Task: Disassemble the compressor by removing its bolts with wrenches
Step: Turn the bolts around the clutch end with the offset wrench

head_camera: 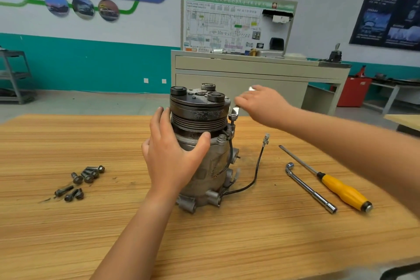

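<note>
The grey compressor (204, 166) stands upright on the wooden table (204, 234), its black pulley and clutch plate on top. My left hand (168, 157) wraps around the compressor's left side just below the pulley, thumb across the front. My right hand (261, 102) holds a silver wrench (235, 112) whose ring end sits on a bolt (232, 118) at the compressor's upper right flange. Most of the wrench is hidden under my fingers. A second bolt head (221, 137) shows on the flange near my left thumb.
Several removed bolts (80, 180) lie in a loose group on the table's left. An L-shaped socket wrench (310, 188) and a yellow-handled screwdriver (336, 185) lie to the right. The compressor's black wire with a connector (266, 138) loops out rightward. A cabinet (250, 79) stands behind.
</note>
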{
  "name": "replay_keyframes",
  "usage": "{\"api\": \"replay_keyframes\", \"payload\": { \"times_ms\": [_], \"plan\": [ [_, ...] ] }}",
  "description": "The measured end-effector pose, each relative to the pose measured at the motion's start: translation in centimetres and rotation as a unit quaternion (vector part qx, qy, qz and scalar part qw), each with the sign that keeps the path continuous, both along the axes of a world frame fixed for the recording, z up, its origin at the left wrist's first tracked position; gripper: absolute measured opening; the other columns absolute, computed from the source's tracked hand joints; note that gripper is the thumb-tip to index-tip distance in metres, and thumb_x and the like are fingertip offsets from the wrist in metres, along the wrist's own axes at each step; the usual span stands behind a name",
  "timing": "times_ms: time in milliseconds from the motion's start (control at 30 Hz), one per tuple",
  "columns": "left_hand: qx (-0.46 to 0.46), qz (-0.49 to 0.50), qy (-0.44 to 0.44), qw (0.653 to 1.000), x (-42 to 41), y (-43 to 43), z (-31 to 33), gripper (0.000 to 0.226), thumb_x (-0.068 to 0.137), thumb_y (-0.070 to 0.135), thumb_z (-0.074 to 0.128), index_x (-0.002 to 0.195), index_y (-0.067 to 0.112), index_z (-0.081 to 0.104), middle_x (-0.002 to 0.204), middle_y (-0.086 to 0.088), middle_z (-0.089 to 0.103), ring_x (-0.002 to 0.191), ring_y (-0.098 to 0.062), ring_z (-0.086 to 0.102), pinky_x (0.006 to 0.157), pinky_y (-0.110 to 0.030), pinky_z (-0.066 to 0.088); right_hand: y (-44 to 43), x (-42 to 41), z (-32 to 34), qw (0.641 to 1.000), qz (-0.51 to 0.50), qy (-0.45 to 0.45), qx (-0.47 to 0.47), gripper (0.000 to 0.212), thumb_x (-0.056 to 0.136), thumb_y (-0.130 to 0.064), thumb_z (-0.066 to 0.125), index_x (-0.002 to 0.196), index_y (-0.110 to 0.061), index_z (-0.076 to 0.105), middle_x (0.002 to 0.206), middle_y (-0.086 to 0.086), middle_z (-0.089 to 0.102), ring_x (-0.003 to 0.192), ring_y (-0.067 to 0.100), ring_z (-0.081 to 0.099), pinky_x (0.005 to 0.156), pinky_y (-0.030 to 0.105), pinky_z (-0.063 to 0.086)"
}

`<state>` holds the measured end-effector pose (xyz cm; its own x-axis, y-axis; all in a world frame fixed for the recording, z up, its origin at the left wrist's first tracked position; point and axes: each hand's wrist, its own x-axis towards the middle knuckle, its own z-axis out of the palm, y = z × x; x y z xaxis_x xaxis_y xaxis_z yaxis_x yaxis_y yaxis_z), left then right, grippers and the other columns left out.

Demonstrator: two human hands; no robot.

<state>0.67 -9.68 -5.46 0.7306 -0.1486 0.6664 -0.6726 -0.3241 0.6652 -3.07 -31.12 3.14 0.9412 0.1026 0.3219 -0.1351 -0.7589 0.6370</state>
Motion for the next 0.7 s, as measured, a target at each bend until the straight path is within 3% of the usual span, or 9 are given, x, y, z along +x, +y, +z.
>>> {"api": "replay_keyframes", "payload": {
  "times_ms": [67, 167, 233, 267, 367, 467, 567, 633, 700],
  "plan": [
    [0.001, 0.002, 0.002, 1.000, 0.0, 0.0, 0.0, 0.100, 0.061, 0.072, 0.033, 0.143, 0.015, 0.030, 0.151, -0.001, 0.026, 0.136, -0.012, 0.025, 0.107, -0.043, 0.021, 0.7, 1.9, -1.5, 0.995, 0.029, -0.056, 0.074, 0.031, 0.092, 0.002, 0.040, 0.120, -0.006, 0.052, 0.118, 0.011, 0.062, 0.108, 0.026, 0.057, 0.106, 0.035, 0.028],
    [0.009, -0.004, 0.010, 1.000, 0.0, 0.1, 0.1, 0.100, 0.061, 0.073, 0.034, 0.143, 0.017, 0.029, 0.150, 0.001, 0.028, 0.135, -0.012, 0.028, 0.107, -0.045, 0.021, 1.0, 1.8, -2.6, 0.967, 0.050, -0.150, 0.200, 0.027, 0.093, -0.002, 0.042, 0.116, -0.003, 0.056, 0.101, 0.017, 0.066, 0.092, 0.035, 0.060, 0.087, 0.041, 0.041],
    [0.010, -0.023, 0.021, 0.999, 0.0, 0.4, 0.1, 0.101, 0.060, 0.074, 0.035, 0.144, 0.019, 0.026, 0.149, 0.002, 0.028, 0.135, -0.013, 0.031, 0.109, -0.047, 0.022, 0.5, 0.2, -3.0, 0.920, 0.053, -0.234, 0.310, 0.026, 0.097, -0.013, 0.043, 0.119, -0.005, 0.054, 0.086, 0.016, 0.066, 0.076, 0.033, 0.062, 0.063, 0.036, 0.044],
    [-0.003, -0.040, 0.034, 0.999, 0.0, 0.6, 0.2, 0.101, 0.060, 0.074, 0.037, 0.145, 0.020, 0.024, 0.149, 0.003, 0.028, 0.135, -0.014, 0.031, 0.110, -0.049, 0.023, 0.3, -0.7, -3.3, 0.890, 0.046, -0.266, 0.367, 0.027, 0.097, -0.017, 0.042, 0.119, -0.006, 0.052, 0.082, 0.013, 0.066, 0.071, 0.032, 0.061, 0.058, 0.035, 0.045],
    [-0.090, -0.094, 0.053, 0.990, -0.8, 1.7, 1.2, 0.097, 0.064, 0.068, 0.044, 0.146, 0.021, 0.020, 0.149, 0.003, 0.025, 0.137, -0.014, 0.026, 0.111, -0.052, 0.025, 0.6, -3.3, -4.9, 0.801, 0.038, -0.312, 0.509, 0.019, 0.098, -0.021, 0.041, 0.107, -0.010, 0.053, 0.077, 0.008, 0.063, 0.070, 0.025, 0.063, 0.064, 0.045, 0.053],
    [-0.112, -0.087, -0.123, 0.982, -1.9, 2.2, 5.0, 0.071, 0.077, 0.049, 0.053, 0.135, 0.010, 0.039, 0.133, 0.002, 0.039, 0.128, -0.016, 0.039, 0.108, -0.051, 0.031, 1.9, -5.3, -8.2, 0.727, 0.032, -0.308, 0.612, 0.012, 0.097, -0.018, 0.042, 0.089, -0.020, 0.051, 0.071, -0.001, 0.059, 0.066, 0.014, 0.065, 0.063, 0.034, 0.056],
    [-0.008, -0.133, -0.292, 0.947, -2.2, 1.0, 10.4, 0.033, 0.085, 0.028, 0.057, 0.111, 0.008, 0.064, 0.105, 0.009, 0.055, 0.101, -0.007, 0.054, 0.094, -0.039, 0.046, 3.1, -6.1, -11.0, 0.670, 0.047, -0.320, 0.668, 0.019, 0.096, -0.018, 0.043, 0.083, -0.031, 0.049, 0.071, -0.003, 0.061, 0.062, 0.007, 0.064, 0.065, 0.033, 0.055],
    [0.153, -0.184, -0.301, 0.923, -2.2, -0.6, 13.3, 0.020, 0.088, 0.019, 0.058, 0.103, 0.013, 0.070, 0.094, 0.010, 0.063, 0.091, -0.009, 0.059, 0.085, -0.027, 0.047, 3.5, -6.4, -11.9, 0.645, 0.076, -0.344, 0.678, 0.020, 0.095, -0.018, 0.044, 0.083, -0.033, 0.049, 0.067, -0.004, 0.062, 0.060, 0.006, 0.064, 0.064, 0.032, 0.054],
    [0.320, -0.180, -0.277, 0.888, -1.8, -2.8, 14.7, 0.022, 0.089, 0.016, 0.057, 0.105, 0.019, 0.071, 0.097, 0.007, 0.069, 0.089, -0.011, 0.060, 0.085, -0.029, 0.048, 3.7, -6.6, -12.6, 0.625, 0.103, -0.347, 0.691, 0.018, 0.095, -0.019, 0.045, 0.086, -0.033, 0.051, 0.066, -0.006, 0.063, 0.060, 0.007, 0.064, 0.063, 0.030, 0.054]
  ]
}}
